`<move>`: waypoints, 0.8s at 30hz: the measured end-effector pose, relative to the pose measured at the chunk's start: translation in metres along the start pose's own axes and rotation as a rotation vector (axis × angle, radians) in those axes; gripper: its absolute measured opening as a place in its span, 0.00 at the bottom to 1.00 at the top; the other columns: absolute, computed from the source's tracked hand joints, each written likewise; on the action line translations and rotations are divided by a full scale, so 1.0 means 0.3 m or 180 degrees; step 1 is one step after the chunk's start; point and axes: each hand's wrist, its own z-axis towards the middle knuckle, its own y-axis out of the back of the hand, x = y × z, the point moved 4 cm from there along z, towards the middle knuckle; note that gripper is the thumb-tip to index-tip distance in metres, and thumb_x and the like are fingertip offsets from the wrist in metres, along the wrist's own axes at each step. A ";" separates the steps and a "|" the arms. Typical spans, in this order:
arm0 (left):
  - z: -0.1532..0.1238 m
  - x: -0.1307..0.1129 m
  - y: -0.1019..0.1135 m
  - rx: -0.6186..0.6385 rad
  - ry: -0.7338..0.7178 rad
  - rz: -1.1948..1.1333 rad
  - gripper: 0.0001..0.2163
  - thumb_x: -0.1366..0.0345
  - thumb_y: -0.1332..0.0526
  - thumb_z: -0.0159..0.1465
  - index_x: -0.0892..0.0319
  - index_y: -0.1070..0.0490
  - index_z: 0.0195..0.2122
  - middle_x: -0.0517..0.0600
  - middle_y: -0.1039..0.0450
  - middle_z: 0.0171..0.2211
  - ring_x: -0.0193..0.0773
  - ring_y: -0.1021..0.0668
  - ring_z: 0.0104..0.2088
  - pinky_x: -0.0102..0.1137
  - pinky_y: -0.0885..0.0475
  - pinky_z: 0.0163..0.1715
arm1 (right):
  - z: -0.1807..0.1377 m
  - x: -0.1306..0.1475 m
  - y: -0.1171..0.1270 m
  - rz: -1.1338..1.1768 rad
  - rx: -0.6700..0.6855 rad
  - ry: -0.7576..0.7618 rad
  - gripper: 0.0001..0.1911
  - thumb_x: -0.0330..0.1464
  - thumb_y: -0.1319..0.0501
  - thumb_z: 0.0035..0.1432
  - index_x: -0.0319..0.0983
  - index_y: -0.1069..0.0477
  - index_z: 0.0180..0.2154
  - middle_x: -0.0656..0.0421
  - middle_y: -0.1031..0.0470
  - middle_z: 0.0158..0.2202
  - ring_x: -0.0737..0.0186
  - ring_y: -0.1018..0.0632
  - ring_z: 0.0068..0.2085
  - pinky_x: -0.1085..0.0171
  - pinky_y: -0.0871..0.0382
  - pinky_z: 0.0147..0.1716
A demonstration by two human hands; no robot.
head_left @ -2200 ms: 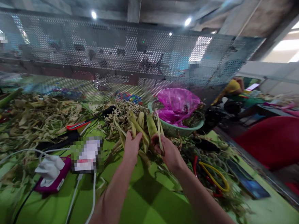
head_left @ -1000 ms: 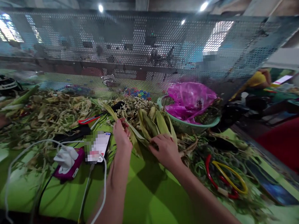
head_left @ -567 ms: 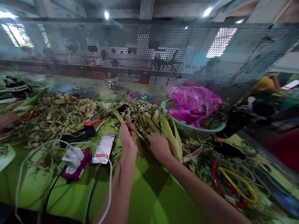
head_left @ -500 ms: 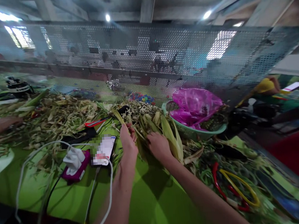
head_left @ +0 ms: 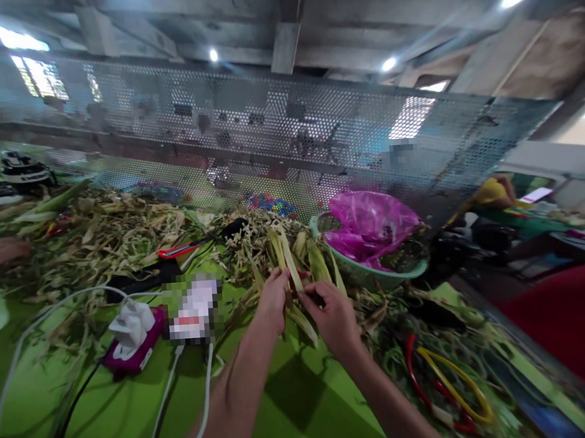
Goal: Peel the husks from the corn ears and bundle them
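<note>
Pale green-yellow corn husk strips (head_left: 288, 259) stand up between my two hands above the green table (head_left: 304, 391). My left hand (head_left: 274, 300) is closed around the lower part of these strips. With thumb and fingers pinched, my right hand (head_left: 332, 311) grips the edge of a husk strip right beside it. A broader husk (head_left: 318, 264) leans just behind my right hand. Around and behind my hands lies a heap of dry, shredded husk (head_left: 254, 245). Part of the strips is hidden by my fingers.
A green basket (head_left: 391, 279) with a purple plastic bag (head_left: 373, 223) stands at right. At left are a phone (head_left: 196, 309), a purple power strip (head_left: 133, 343), white cables and a red cutter (head_left: 179, 250). Another person's hand (head_left: 2, 254) rests far left. Red-yellow handled pliers-like tool (head_left: 457, 381) lies right.
My left hand has moved right and down, my right hand slightly right, and they now meet at the husk strips. The whole view has shifted a little.
</note>
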 end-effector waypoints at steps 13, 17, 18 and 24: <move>-0.025 0.017 -0.048 0.0358 0.0303 -0.0546 0.07 0.63 0.36 0.58 0.60 0.31 0.33 0.51 0.24 0.26 0.37 0.21 0.30 0.29 0.27 0.29 | -0.034 -0.043 -0.011 -0.0244 0.0342 0.0004 0.04 0.27 0.43 0.53 0.40 0.31 0.28 0.57 0.27 0.29 0.58 0.27 0.34 0.63 0.36 0.33; -0.026 0.012 -0.045 0.0298 0.0211 -0.0574 0.07 0.63 0.37 0.58 0.59 0.34 0.30 0.48 0.27 0.23 0.36 0.22 0.28 0.28 0.28 0.28 | -0.039 -0.039 -0.012 -0.0056 0.0480 -0.0068 0.09 0.31 0.45 0.58 0.39 0.30 0.28 0.57 0.26 0.30 0.58 0.27 0.34 0.63 0.36 0.34; -0.024 0.012 -0.041 0.0284 0.0161 -0.0580 0.07 0.63 0.37 0.58 0.59 0.34 0.31 0.48 0.27 0.23 0.36 0.22 0.28 0.29 0.28 0.29 | -0.041 -0.038 -0.013 0.0046 0.0520 -0.0091 0.11 0.33 0.47 0.61 0.40 0.29 0.30 0.57 0.26 0.31 0.59 0.26 0.35 0.63 0.35 0.35; -0.014 0.013 -0.023 0.0130 0.0131 -0.0563 0.11 0.59 0.35 0.56 0.58 0.35 0.33 0.46 0.28 0.23 0.37 0.22 0.28 0.30 0.28 0.29 | -0.045 -0.030 -0.032 0.0113 0.0702 -0.0034 0.08 0.36 0.39 0.57 0.40 0.30 0.37 0.57 0.25 0.36 0.57 0.26 0.38 0.62 0.34 0.37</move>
